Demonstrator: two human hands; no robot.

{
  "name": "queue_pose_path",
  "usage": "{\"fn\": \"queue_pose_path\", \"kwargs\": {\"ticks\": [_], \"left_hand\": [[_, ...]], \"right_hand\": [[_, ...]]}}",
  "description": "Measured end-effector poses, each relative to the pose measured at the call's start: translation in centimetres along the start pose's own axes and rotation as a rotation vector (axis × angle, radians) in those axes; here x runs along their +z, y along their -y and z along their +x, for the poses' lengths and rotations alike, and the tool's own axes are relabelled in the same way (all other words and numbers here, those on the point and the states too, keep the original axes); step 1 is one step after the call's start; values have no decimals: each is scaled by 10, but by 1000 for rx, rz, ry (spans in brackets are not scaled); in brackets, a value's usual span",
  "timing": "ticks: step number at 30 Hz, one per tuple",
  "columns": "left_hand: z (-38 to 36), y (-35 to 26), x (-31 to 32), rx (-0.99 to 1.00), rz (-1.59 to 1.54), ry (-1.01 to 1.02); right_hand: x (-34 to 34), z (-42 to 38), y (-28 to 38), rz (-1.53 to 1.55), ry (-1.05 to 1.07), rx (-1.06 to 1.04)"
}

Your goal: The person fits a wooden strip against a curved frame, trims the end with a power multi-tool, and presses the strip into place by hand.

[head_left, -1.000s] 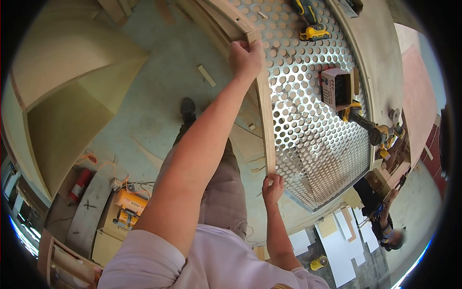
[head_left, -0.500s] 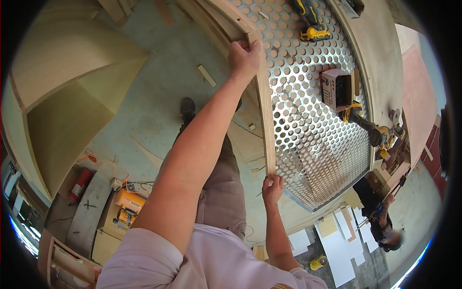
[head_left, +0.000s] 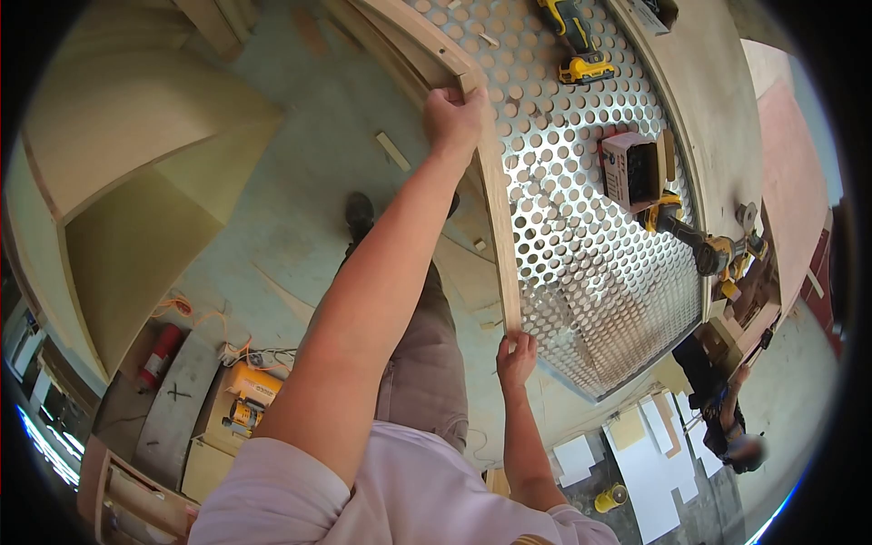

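A narrow wooden strip [head_left: 499, 218] runs along the near edge of the perforated metal sheet [head_left: 581, 227]. My left hand [head_left: 453, 123] is closed around the strip's far end, where it meets a curved wooden rim [head_left: 413, 34]. At the near end my right hand [head_left: 516, 361] pinches the strip between thumb and fingers. Both arms are stretched out, the left one reaching much farther. The undersides of the fingers are hidden on both hands.
On the metal sheet lie a yellow-black cordless drill [head_left: 581, 50], an open box [head_left: 633, 170] and an angle grinder [head_left: 699, 241]. A curved plywood piece [head_left: 136, 245], a fire extinguisher [head_left: 162, 352] and an orange compressor [head_left: 254, 386] stand left. Another person [head_left: 722, 409] is at right.
The view has shifted slightly, so the sheet and tools appear a little displaced. Both hands keep their hold on the wooden strip.
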State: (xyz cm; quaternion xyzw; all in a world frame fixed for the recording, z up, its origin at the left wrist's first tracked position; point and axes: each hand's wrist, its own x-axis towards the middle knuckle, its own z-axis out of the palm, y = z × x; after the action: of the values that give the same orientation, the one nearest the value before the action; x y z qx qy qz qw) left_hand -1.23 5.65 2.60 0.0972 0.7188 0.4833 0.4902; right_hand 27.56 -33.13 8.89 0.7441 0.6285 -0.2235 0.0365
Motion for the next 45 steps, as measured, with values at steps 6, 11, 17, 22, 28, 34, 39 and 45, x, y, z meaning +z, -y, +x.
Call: {"fn": "queue_pose_path", "kwargs": {"ticks": [6,11,17,22,28,34,39,45], "left_hand": [[4,3,1,-7,139,-66],[-3,-13,-3,-32,203,-42],[-6,-20,-5,-26,281,-37],[-9,-27,-6,0,328,-46],[-31,-29,12,32,358,-204],[-26,2,25,180,385,-327],[-25,14,27,323,445,-374],[-25,19,24,496,499,-359]], "right_hand": [[-1,-2,-1,39,33,31],[0,2,-12,-30,133,42],[-13,40,34,-41,-59,-115],[-15,94,74,-43,-97,-191],[-16,134,103,33,-32,-148],[-32,150,132,111,-197,-311],[-9,157,115,88,-161,-399],[-13,159,114,42,-117,-402]]}}
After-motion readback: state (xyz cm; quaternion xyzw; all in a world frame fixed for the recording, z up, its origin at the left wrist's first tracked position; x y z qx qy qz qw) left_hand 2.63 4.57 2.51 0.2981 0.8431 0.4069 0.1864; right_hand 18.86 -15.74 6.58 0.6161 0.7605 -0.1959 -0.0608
